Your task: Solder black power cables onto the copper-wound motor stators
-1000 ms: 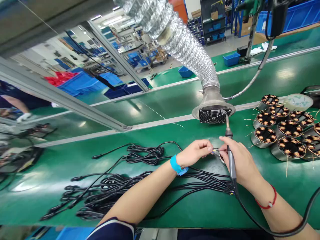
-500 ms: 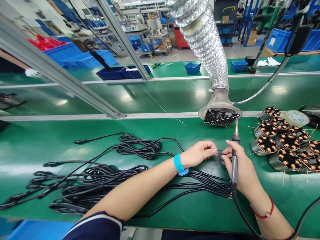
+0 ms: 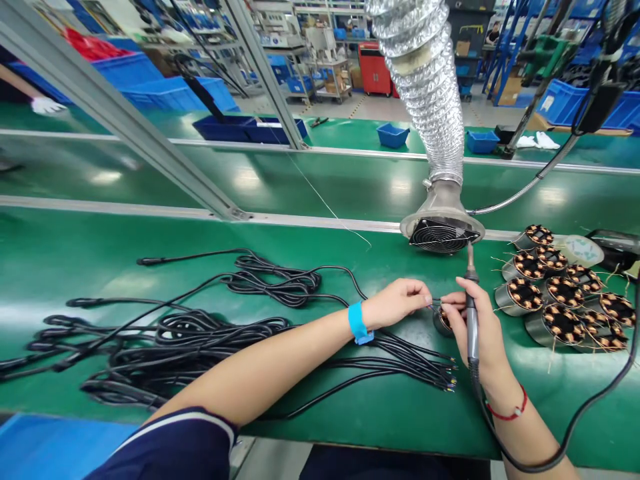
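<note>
My left hand (image 3: 397, 301), with a blue wrist strap (image 3: 357, 322), pinches thin wire ends over a small motor stator (image 3: 441, 322) on the green bench. My right hand (image 3: 475, 333) touches the same wire ends with its fingertips and also grips a soldering iron (image 3: 471, 313), whose tip points up and away toward the fume extractor fan (image 3: 440, 235). Both hands meet just above the stator. A bundle of black cables (image 3: 200, 340) runs from under my left forearm to stripped ends (image 3: 447, 380) near my right wrist.
Several wound stators (image 3: 560, 293) stand in a cluster to the right. A flexible silver duct (image 3: 430, 87) drops to the fan. A slanted aluminium frame bar (image 3: 130, 120) crosses the upper left. Blue bins (image 3: 390, 135) sit on the far benches, and another person's gloved hand (image 3: 45, 105) shows at far left.
The view has swung left and down, so the bench sits differently in frame. My hands keep the same pinch on the wires, with the soldering iron still held upright.
</note>
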Action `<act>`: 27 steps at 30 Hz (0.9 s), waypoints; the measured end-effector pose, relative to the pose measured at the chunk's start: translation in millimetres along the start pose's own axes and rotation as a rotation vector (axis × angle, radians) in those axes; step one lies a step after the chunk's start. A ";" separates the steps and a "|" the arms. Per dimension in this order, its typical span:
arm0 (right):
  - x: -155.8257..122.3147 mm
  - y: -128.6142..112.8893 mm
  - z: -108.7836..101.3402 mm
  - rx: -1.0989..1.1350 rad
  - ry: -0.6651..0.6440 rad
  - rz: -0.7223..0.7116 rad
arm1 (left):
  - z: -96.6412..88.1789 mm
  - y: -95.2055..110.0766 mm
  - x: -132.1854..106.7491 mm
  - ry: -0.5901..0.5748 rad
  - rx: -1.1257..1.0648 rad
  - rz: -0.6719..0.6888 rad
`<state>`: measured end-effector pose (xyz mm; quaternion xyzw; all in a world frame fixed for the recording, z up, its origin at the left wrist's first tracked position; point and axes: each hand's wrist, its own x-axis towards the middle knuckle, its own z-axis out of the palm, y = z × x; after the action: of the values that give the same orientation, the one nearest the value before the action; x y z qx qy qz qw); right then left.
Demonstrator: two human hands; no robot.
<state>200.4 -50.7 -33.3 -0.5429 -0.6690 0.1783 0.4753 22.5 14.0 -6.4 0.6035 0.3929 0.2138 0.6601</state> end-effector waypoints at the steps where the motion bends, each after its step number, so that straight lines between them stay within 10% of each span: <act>1: 0.6 1.6 -0.9 -0.033 0.026 -0.007 | 1.9 -0.5 -0.1 0.022 0.000 -0.010; 27: 5.9 14.5 0.4 -0.087 -0.041 -0.166 | 9.6 7.6 3.6 0.055 0.001 -0.074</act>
<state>208.4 -40.2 -41.8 -0.5019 -0.7284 0.1204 0.4506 33.6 12.1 -0.4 0.5827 0.4331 0.2058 0.6562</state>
